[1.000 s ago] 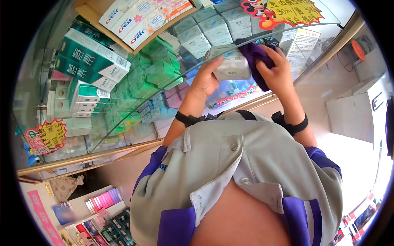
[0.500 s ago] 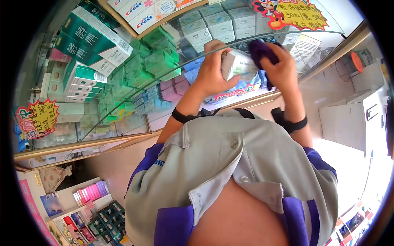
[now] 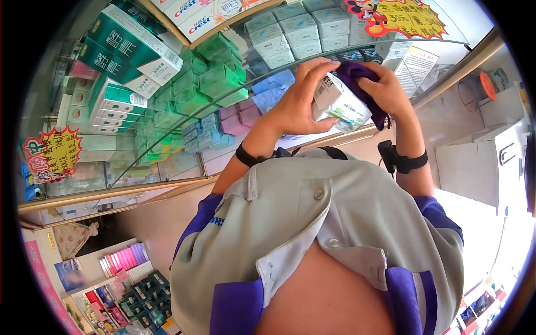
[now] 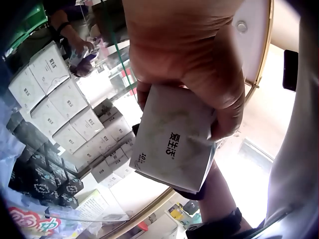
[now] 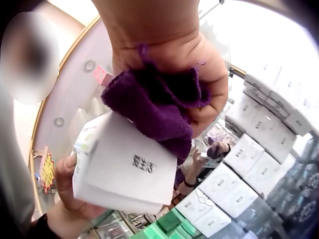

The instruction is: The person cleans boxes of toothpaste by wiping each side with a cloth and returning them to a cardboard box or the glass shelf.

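Observation:
A white printed box [image 3: 349, 106] is held over the front of the glass counter, tilted. My left hand [image 3: 296, 106] grips it from the left, thumb on the near side and fingers over the far side. Bunched in my right hand [image 3: 391, 95] is a purple cloth [image 3: 357, 71], which lies against the box's right side. In the left wrist view the box [image 4: 172, 134] shows a face with dark characters. The right wrist view has the cloth [image 5: 149, 109] along the edge of a white face bearing a square black code.
Under the glass stand stacked white boxes [image 3: 298, 36], green boxes [image 3: 218, 81] and pink boxes [image 3: 240, 114]. Large green toothpaste cartons [image 3: 125, 47] are at the left, below a tray of Crest boxes [image 3: 206, 17]. A yellow price sign [image 3: 410, 19] lies at the back right.
Both hands have shifted right, with the box turned and tilted to present other faces. The cloth lifted off to the right of the box, then came back against its far right side.

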Available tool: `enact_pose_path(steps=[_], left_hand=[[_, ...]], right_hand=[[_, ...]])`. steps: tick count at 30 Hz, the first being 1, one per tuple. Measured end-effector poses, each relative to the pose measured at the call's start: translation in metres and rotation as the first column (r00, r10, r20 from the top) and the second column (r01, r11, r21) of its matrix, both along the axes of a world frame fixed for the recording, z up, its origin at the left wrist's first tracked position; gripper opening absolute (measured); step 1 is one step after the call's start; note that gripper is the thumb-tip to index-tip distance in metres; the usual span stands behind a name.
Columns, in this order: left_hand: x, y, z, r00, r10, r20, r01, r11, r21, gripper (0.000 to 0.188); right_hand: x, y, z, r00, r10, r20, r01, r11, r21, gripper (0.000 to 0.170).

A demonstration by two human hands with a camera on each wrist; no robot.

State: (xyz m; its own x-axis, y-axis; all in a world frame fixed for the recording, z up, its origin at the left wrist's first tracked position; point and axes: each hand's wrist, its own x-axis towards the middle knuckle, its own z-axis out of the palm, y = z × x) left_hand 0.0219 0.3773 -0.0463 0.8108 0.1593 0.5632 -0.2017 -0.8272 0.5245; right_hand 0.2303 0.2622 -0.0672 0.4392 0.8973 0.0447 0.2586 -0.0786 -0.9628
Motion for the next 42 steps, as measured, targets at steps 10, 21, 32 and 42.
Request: enact_pose_path(steps=[10,21,32,42], left_hand=[[0.021,0.036,-0.075,0.986,-0.053,-0.157,-0.161,-0.071,-0.984,0.035],[0.032,0.033,-0.069,0.981,-0.185,0.065,-0.038,-0.507,-0.861,0.044],[0.04,0.023,-0.043,0.994,-0.058,-0.089,-0.105,-0.403,-0.909,0.047],[0.058,0.039,-0.053,0.983,0.153,-0.104,-0.115,0.062,-0.991,0.059]], right_hand=[[-0.016,-0.004,-0.024,0.933,-0.256,-0.252,0.336,0.872,0.357,0.032],[-0.034,-0.002,-0.03,0.73,-0.372,0.573,0.098,0.887,0.452,0.039],[-0.039,0.011,-0.024,0.864,-0.182,0.47,-0.035,0.909,0.415,0.035],[0.013,0.023,-0.042,0.963,0.134,0.234,-0.142,0.99,0.016,0.068]])
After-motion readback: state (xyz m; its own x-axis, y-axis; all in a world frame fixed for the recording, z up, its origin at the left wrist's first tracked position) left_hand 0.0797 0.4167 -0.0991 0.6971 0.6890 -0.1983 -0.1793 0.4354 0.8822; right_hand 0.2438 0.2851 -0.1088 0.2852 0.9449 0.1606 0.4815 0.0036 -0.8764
